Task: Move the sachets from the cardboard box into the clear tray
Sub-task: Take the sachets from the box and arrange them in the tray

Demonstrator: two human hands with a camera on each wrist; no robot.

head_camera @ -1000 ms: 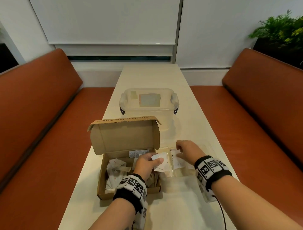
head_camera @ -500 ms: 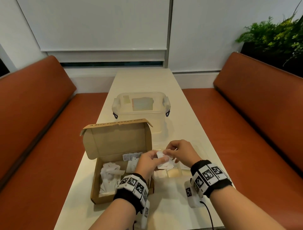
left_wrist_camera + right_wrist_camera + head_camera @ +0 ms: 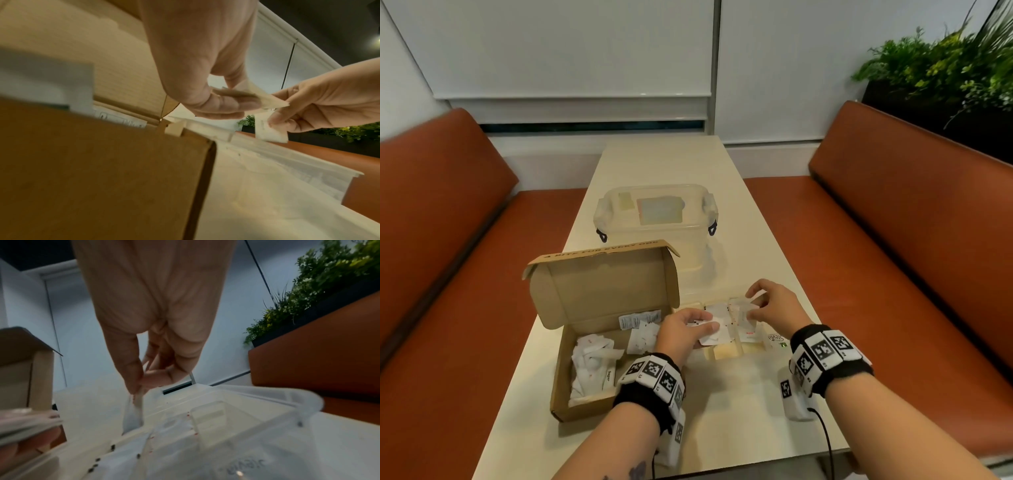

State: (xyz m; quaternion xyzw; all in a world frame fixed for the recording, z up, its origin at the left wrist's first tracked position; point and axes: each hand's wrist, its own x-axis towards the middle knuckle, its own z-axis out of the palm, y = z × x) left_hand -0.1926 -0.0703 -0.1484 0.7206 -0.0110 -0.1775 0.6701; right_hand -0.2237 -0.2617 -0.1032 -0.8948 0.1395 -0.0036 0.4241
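Note:
The open cardboard box lies on the table at the left, lid up, with several white sachets inside. Right beside it is the clear tray, divided into compartments, with a few sachets lying in it. My left hand hovers over the box's right edge and pinches a small stack of white sachets between thumb and fingers. My right hand is above the tray and pinches one sachet that hangs down from the fingertips.
A lidded clear plastic container stands behind the box and the tray. Orange benches run along both long sides of the narrow table. A planter with green plants sits behind the right bench.
My right hand left the tray, reached to the stack in my left hand and has drawn one sachet away to the right, over the tray. The left hand kept holding its stack.

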